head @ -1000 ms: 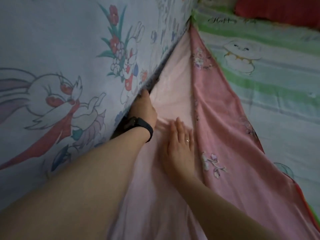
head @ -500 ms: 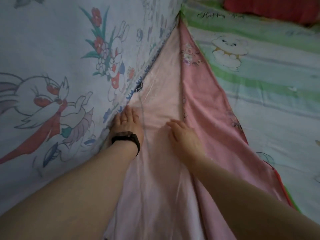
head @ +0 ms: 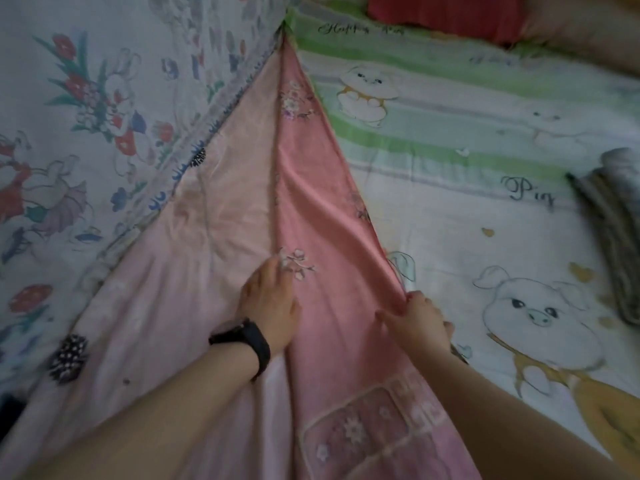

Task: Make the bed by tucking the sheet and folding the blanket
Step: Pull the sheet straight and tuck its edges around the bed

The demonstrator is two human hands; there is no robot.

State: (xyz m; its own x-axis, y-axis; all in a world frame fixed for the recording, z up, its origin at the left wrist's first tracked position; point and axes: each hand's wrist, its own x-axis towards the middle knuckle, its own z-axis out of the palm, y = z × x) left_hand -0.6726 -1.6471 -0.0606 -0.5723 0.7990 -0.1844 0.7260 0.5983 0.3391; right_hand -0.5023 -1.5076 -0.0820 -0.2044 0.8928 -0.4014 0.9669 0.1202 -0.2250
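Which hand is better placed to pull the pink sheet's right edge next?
Probably the right hand: it pinches that edge of the pink sheet beside the pig-print sheet, while the left hand lies flat mid-sheet, away from it.

Left forearm [head: 138, 414]: bare, enters from the lower left and angles up toward the middle.
Left wrist: wears a black wristband [head: 247, 341].
Left hand [head: 270, 303]: palm down, fingers straight and close together, pointing away from the body; thumb spread to the right; lies flat on the pink sheet [head: 329, 220].
Right forearm [head: 519, 417]: bare, enters from the lower right and angles up and to the left.
Right hand [head: 417, 323]: back upward, fingers curled over the sheet's right edge, gripping it; thumb [head: 384, 317] stretched left on top of the cloth.
Hands: near each other, not touching.
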